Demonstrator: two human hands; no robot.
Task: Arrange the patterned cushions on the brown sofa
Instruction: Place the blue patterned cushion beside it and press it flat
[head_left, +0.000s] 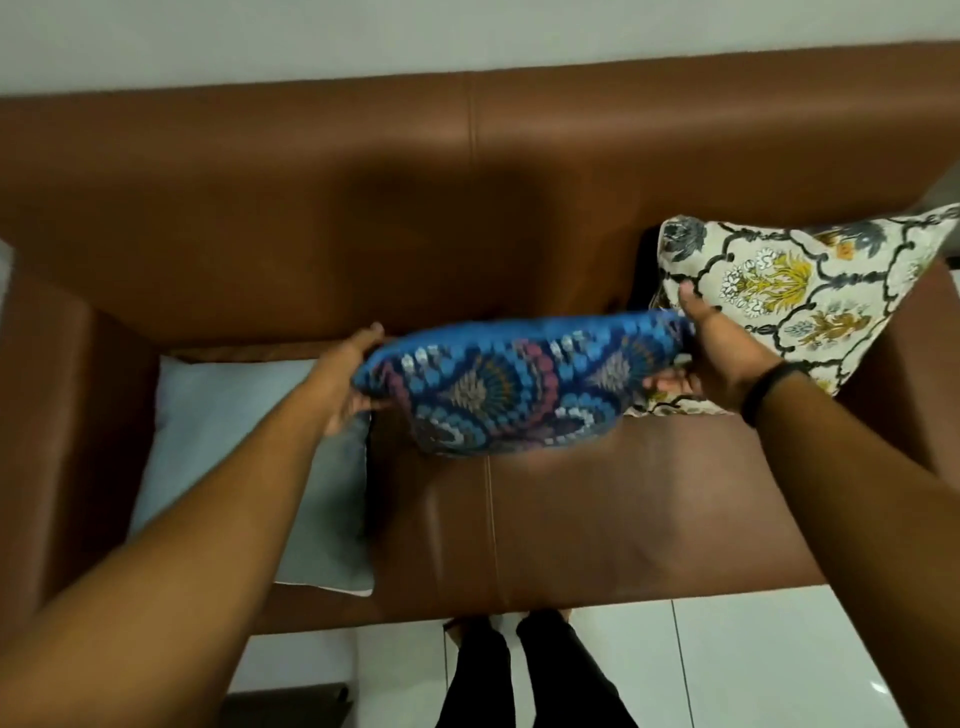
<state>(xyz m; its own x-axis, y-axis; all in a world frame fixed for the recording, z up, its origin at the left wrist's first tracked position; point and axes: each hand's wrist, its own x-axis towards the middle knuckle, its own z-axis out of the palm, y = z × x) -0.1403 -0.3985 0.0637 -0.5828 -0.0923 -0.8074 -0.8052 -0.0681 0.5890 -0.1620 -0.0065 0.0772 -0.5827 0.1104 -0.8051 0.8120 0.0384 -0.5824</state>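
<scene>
Here, the blue patterned cushion (511, 382) is held in the air above the seat of the brown sofa (623, 519), roughly over the centre seam. It sits between the two hands, broad face tilted toward the camera. The left hand (345, 374) grips the cushion's left edge: the thumb lies over the upper edge, and the fingers (366, 404) curl beneath the fabric, closed on the corner. The right hand (719, 358) grips the right edge in the same manner, thumb raised above the upper corner and fingertips (662, 384) pressed against the cushion's near face. A dark band (769, 384) circles the right wrist.

The cream floral cushion (795, 296) stands tilted in the sofa's right corner, leaning against the backrest and armrest; the right hand overlaps its lower left part. A plain grey cushion (223, 447) lies flat on the left seat, partly under the left forearm. White floor tiles (753, 670) show in front of the sofa.
</scene>
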